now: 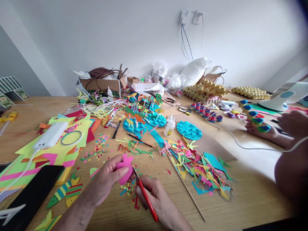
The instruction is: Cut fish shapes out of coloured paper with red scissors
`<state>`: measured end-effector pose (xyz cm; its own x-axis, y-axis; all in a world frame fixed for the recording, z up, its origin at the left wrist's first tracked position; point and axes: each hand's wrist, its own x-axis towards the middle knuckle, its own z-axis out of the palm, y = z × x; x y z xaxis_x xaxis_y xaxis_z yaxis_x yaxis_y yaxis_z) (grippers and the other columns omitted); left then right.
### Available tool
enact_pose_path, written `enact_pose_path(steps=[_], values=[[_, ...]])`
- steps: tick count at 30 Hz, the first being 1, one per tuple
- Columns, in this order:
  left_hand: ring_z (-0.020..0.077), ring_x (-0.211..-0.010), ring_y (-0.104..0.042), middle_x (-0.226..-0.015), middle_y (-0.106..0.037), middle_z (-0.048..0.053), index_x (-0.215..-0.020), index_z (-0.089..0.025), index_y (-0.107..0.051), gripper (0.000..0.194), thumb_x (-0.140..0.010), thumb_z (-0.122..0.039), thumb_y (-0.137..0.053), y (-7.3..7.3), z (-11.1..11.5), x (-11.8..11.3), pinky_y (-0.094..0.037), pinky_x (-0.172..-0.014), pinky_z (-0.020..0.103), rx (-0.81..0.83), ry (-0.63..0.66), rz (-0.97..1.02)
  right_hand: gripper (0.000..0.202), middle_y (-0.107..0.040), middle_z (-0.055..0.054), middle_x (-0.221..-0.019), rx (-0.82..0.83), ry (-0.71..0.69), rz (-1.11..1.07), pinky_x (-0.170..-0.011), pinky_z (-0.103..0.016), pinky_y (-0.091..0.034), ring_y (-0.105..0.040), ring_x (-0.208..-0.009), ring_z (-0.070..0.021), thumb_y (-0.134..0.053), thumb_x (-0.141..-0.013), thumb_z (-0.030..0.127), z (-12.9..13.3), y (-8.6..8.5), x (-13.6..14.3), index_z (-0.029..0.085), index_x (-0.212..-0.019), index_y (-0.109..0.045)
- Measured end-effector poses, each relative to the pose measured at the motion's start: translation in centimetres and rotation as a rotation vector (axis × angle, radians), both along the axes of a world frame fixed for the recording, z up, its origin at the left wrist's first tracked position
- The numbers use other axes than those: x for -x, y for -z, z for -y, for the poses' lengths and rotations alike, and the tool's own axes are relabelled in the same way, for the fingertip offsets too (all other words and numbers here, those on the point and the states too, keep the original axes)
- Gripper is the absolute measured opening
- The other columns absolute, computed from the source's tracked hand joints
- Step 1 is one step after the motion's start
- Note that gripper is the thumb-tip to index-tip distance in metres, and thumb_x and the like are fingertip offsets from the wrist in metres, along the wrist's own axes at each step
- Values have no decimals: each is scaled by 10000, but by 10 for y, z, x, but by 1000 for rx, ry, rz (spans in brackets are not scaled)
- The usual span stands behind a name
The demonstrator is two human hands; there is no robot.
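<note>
The right hand (pixel 156 194) curls closed around red scissors (pixel 147 199), fingers partly hidden; just beyond, the left hand (pixel 108 178) pinches a pink fish (pixel 128 160) between thumb and fingers, above the table (pixel 231 211). The blade tips are at its right edge, though whether they touch is hard to tell. Striped fish (pixel 60 194) lie left, beside a phone (pixel 31 199); a stick (pixel 186 187) and scraps (pixel 208 176) lie right. Farther off stands a glue bottle (pixel 169 127), near a blue oval (pixel 189 130); behind, egg trays (pixel 207 89) and a box (pixel 103 86).
</note>
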<state>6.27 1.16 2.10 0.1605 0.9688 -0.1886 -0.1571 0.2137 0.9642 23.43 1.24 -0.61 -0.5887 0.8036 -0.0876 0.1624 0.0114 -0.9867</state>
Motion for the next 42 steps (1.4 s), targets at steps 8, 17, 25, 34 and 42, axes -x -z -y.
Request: enact_pose_path(steps=[8, 17, 25, 34, 42], values=[[133, -631, -504, -667, -589, -7, -761, -178, -581, 129, -745, -305, -595, 1, 1, 3, -389, -608, 249, -1, 17, -31, 301, -337, 72, -495, 0, -11, -31, -397, -157, -256, -316, -433, -60, -440, -856, 286, 2, 0, -1, 186, -581, -372], [130, -626, -505, -655, -583, -14, -750, -176, -594, 106, -766, -280, -579, -1, 0, 3, -393, -615, 246, -17, 44, -26, 385, -339, 64, -519, -34, -37, -12, -404, -158, -236, -299, -452, -56, -403, -883, 418, 1, -4, -3, 180, -582, -366], [110, -611, -540, -672, -622, -18, -789, -188, -623, 73, -751, -249, -616, -5, -1, 7, -424, -604, 217, 26, 101, 39, 373, -303, 64, -550, -211, -52, 150, -442, -182, -207, -266, -505, -66, -406, -891, 377, -1, -4, -8, 178, -584, -333], [132, -638, -568, -690, -639, -9, -785, -192, -604, 94, -741, -273, -623, -3, -4, 15, -436, -617, 239, 44, 125, -31, 287, -337, 70, -549, -251, -120, 223, -464, -182, -231, -313, -509, -66, -430, -874, 272, -6, -6, -12, 175, -611, -373], [136, -641, -556, -687, -628, 2, -771, -176, -601, 113, -740, -284, -619, -6, -3, 14, -427, -617, 245, 49, 144, -60, 276, -362, 67, -538, -170, -144, 196, -448, -163, -251, -350, -494, -70, -440, -870, 277, -6, -12, -12, 181, -618, -385]])
